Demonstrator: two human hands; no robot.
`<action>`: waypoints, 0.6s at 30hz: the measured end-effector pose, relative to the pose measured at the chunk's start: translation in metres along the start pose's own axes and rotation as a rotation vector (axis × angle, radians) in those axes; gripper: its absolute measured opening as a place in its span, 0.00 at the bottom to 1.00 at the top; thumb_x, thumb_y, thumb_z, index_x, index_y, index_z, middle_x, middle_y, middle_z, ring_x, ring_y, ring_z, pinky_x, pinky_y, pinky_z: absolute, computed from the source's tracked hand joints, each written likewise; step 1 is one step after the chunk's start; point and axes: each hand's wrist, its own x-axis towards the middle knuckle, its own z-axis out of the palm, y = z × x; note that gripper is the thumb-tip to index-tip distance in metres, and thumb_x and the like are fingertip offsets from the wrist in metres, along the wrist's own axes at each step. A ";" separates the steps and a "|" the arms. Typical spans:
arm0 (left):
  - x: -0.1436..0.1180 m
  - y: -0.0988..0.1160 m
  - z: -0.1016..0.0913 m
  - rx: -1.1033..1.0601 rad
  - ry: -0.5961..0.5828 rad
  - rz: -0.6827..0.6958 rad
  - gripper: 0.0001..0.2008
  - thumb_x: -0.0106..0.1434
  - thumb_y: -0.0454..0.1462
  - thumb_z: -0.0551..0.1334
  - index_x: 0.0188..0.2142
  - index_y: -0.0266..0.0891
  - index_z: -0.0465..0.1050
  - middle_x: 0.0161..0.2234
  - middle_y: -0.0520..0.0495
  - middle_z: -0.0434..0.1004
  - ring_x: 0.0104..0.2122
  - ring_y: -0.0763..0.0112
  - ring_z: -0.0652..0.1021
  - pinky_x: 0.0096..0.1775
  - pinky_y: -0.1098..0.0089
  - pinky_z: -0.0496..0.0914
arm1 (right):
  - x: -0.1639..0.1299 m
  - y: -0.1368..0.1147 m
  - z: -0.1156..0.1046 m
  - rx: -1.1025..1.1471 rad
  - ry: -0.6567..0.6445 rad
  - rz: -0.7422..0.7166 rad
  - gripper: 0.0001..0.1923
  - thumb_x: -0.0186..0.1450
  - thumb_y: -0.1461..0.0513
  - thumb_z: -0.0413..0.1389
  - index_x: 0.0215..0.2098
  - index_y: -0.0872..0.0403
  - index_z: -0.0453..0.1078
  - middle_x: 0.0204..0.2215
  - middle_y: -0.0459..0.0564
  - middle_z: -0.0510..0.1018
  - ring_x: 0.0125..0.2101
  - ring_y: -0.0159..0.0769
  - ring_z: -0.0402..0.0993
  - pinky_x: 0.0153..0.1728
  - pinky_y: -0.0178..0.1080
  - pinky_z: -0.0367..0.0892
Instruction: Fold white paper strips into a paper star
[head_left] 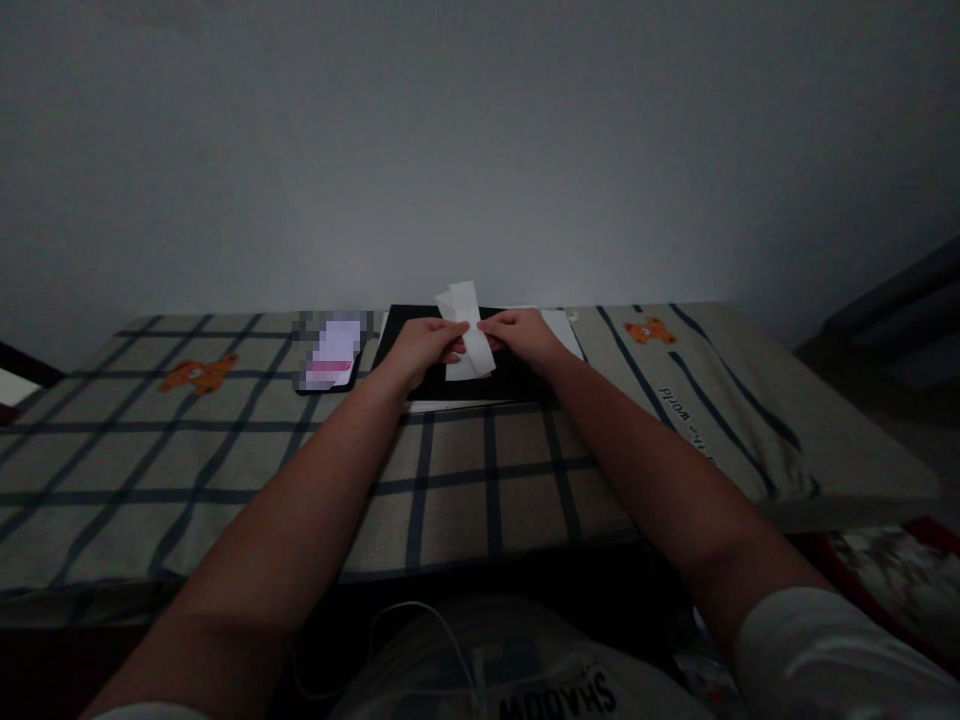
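Folded white paper strip (468, 335) pinched by left hand (424, 347) and right hand (525, 338); black mat (517, 385) beneath.

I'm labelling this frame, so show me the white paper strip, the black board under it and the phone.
white paper strip (466, 335), head view, its middle.
black board (517, 380), head view, bare right part.
phone (330, 355), head view, screen centre.

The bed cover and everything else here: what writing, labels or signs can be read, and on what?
"world", upside down, on the checked cover, near its right edge; the word before it is too blurred to read.
"SHADOW", upside down and cut off by the frame edge, on the person's shirt.
The phone screen is blurred out; nothing readable.
The folded paper held by both hands shows no print.
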 end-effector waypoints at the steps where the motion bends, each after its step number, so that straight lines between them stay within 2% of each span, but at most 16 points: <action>1: 0.000 0.000 0.000 0.001 0.009 0.006 0.09 0.54 0.38 0.67 0.26 0.33 0.73 0.25 0.46 0.74 0.23 0.77 0.73 0.26 0.76 0.67 | 0.000 0.000 0.000 0.009 -0.008 0.006 0.05 0.57 0.62 0.60 0.27 0.58 0.74 0.22 0.48 0.77 0.22 0.26 0.69 0.28 0.33 0.67; 8: 0.003 -0.002 -0.001 0.015 0.067 0.059 0.09 0.54 0.38 0.66 0.24 0.33 0.72 0.21 0.49 0.71 0.19 0.80 0.70 0.23 0.77 0.65 | -0.002 0.001 0.000 0.030 -0.089 0.037 0.05 0.57 0.62 0.59 0.27 0.58 0.75 0.23 0.48 0.77 0.23 0.26 0.70 0.29 0.32 0.68; 18: 0.004 -0.004 -0.003 0.000 -0.024 -0.001 0.11 0.52 0.40 0.68 0.28 0.33 0.75 0.26 0.46 0.75 0.24 0.77 0.74 0.25 0.77 0.67 | 0.000 0.000 -0.001 -0.045 -0.010 -0.024 0.06 0.58 0.62 0.58 0.25 0.57 0.74 0.21 0.47 0.76 0.21 0.26 0.69 0.28 0.32 0.67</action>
